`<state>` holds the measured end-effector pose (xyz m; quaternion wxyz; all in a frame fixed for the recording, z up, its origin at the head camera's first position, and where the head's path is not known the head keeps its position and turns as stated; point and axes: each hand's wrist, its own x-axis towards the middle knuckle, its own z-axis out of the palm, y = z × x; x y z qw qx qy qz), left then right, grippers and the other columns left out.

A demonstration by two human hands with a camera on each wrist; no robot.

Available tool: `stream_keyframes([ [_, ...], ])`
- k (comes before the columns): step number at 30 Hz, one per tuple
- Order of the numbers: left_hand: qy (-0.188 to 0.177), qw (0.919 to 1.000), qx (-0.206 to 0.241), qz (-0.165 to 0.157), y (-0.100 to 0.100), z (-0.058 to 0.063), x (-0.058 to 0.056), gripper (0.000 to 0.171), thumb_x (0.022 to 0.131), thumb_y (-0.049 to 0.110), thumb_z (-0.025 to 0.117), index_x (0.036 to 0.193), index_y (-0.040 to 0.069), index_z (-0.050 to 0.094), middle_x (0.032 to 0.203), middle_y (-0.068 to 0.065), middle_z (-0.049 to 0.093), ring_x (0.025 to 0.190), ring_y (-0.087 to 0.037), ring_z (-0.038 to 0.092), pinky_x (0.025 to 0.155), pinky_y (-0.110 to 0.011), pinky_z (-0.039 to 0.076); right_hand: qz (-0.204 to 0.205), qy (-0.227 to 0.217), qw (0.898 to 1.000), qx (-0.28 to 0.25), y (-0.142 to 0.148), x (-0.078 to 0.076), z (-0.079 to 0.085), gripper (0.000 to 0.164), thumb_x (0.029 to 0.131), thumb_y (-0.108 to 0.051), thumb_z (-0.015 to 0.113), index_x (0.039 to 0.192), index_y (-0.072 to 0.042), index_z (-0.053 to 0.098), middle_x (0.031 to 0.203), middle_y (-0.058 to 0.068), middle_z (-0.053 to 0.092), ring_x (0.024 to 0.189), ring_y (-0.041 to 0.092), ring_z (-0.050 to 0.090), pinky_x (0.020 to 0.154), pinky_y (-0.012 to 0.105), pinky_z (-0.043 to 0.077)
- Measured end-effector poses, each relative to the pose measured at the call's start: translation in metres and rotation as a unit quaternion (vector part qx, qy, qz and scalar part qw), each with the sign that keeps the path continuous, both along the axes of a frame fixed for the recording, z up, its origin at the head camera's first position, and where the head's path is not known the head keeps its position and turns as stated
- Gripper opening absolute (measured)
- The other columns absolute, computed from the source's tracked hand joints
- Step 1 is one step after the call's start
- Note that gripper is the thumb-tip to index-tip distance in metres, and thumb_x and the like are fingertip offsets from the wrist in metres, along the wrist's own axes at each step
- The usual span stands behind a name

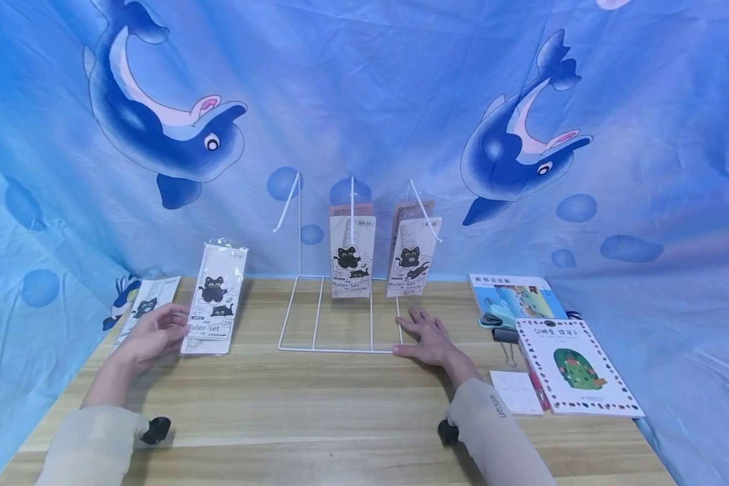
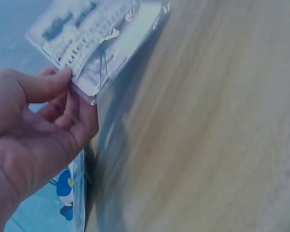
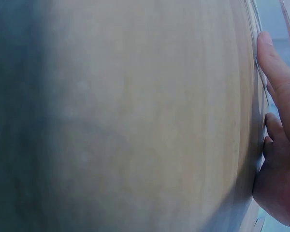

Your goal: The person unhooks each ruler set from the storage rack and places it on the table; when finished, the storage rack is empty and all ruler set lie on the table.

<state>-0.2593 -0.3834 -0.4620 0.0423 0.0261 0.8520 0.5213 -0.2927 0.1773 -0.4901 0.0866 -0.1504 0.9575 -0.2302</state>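
At the left, my left hand (image 1: 154, 335) pinches a ruler set (image 1: 214, 291) by its lower left edge. The pack is in clear plastic with black cats on a white card. Thumb and fingers grip its corner in the left wrist view, where the pack (image 2: 94, 43) is washed out by glare. My right hand (image 1: 428, 337), fingers spread, rests at the right front corner of a white wire rack (image 1: 334, 350). In the right wrist view the right hand (image 3: 282, 125) shows at the edge. Ruler sets hang on the rack's middle hook (image 1: 352, 202) and right hook (image 1: 422, 202); its left hook (image 1: 288, 202) is bare.
Another ruler set (image 1: 148, 302) lies behind my left hand, partly hidden. To the right are a blue-and-white book (image 1: 486, 287), a white-covered book (image 1: 607, 358), a black binder clip (image 1: 505, 335), a red pen (image 1: 537, 385) and a white paper pad (image 1: 513, 391). A blue dolphin curtain (image 1: 352, 88) hangs behind the table.
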Motion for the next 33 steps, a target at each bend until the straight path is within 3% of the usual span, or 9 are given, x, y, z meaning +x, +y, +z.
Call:
stream_keyframes([
  [5, 0.008, 0.9958, -0.079, 0.047, 0.001, -0.003, 0.002, 0.047, 0.091, 0.001, 0.055, 0.135, -0.009, 0.040, 0.113, -0.017, 0.057, 0.081, 0.003, 0.056, 0.067, -0.022, 0.058, -0.002, -0.001, 1.000, -0.005, -0.001, 0.000, -0.001, 0.077, 0.081, -0.060, 0.066, 0.146, -0.030, 0.040, 0.163, 0.010, 0.018, 0.153, 0.035, 0.008, 0.124, 0.061, 0.001],
  [11, 0.014, 0.9893, -0.097, 0.108, 0.006, -0.005, 0.002, 0.051, 0.088, 0.002, 0.060, 0.135, -0.010, 0.044, 0.120, -0.032, 0.056, 0.075, 0.008, 0.054, 0.064, -0.019, 0.057, -0.003, -0.003, 1.000, -0.004, -0.001, 0.001, -0.001, 0.076, 0.081, -0.060, 0.066, 0.146, -0.030, 0.040, 0.163, 0.009, 0.018, 0.153, 0.036, 0.008, 0.124, 0.061, 0.002],
  [13, 0.009, 0.9882, -0.093, 0.121, 0.006, -0.007, 0.002, 0.052, 0.088, 0.004, 0.062, 0.135, -0.010, 0.045, 0.116, -0.028, 0.062, 0.074, 0.010, 0.055, 0.064, -0.018, 0.057, -0.002, -0.003, 1.000, -0.004, -0.001, 0.002, -0.001, 0.076, 0.081, -0.060, 0.065, 0.146, -0.030, 0.040, 0.163, 0.009, 0.018, 0.153, 0.036, 0.008, 0.124, 0.061, 0.002],
  [16, -0.005, 0.9872, -0.062, 0.147, 0.005, -0.008, 0.002, 0.055, 0.086, 0.004, 0.066, 0.135, -0.011, 0.045, 0.098, -0.008, 0.072, 0.071, 0.011, 0.057, 0.065, -0.017, 0.058, -0.003, -0.006, 1.000, -0.004, -0.002, 0.001, -0.001, 0.076, 0.081, -0.060, 0.065, 0.146, -0.030, 0.040, 0.163, 0.009, 0.017, 0.153, 0.036, 0.008, 0.124, 0.061, 0.001],
  [18, -0.013, 0.9841, -0.044, 0.171, 0.006, -0.008, 0.003, 0.056, 0.085, 0.005, 0.067, 0.135, -0.010, 0.046, 0.084, 0.012, 0.070, 0.069, 0.012, 0.058, 0.065, -0.016, 0.058, -0.005, -0.006, 1.000, -0.004, -0.002, 0.001, 0.000, 0.076, 0.081, -0.060, 0.065, 0.146, -0.030, 0.040, 0.163, 0.009, 0.017, 0.153, 0.036, 0.008, 0.124, 0.061, 0.001],
  [20, -0.022, 0.9785, -0.038, 0.201, 0.007, -0.007, 0.003, 0.056, 0.085, 0.006, 0.067, 0.135, -0.008, 0.047, 0.076, 0.023, 0.063, 0.067, 0.012, 0.058, 0.064, -0.014, 0.057, -0.007, -0.007, 1.000, -0.004, -0.003, 0.001, 0.000, 0.077, 0.081, -0.060, 0.066, 0.147, -0.030, 0.039, 0.163, 0.009, 0.017, 0.153, 0.036, 0.007, 0.124, 0.060, 0.001],
  [28, -0.051, 0.9485, -0.036, 0.311, 0.011, 0.000, 0.005, 0.046, 0.086, 0.008, 0.067, 0.130, -0.001, 0.056, 0.065, 0.025, 0.058, 0.060, 0.012, 0.053, 0.058, -0.011, 0.053, -0.006, -0.009, 1.000, -0.004, -0.002, 0.001, 0.001, 0.076, 0.081, -0.060, 0.066, 0.147, -0.030, 0.039, 0.164, 0.009, 0.017, 0.153, 0.036, 0.007, 0.124, 0.061, 0.001],
  [33, -0.036, 0.9330, -0.084, 0.348, 0.011, 0.000, 0.008, 0.039, 0.084, 0.015, 0.068, 0.120, 0.001, 0.064, 0.055, 0.032, 0.048, 0.057, 0.013, 0.045, 0.057, -0.009, 0.043, -0.006, -0.009, 1.000, -0.006, -0.001, 0.001, 0.001, 0.076, 0.082, -0.059, 0.066, 0.146, -0.029, 0.040, 0.163, 0.009, 0.017, 0.153, 0.036, 0.008, 0.124, 0.061, 0.001],
])
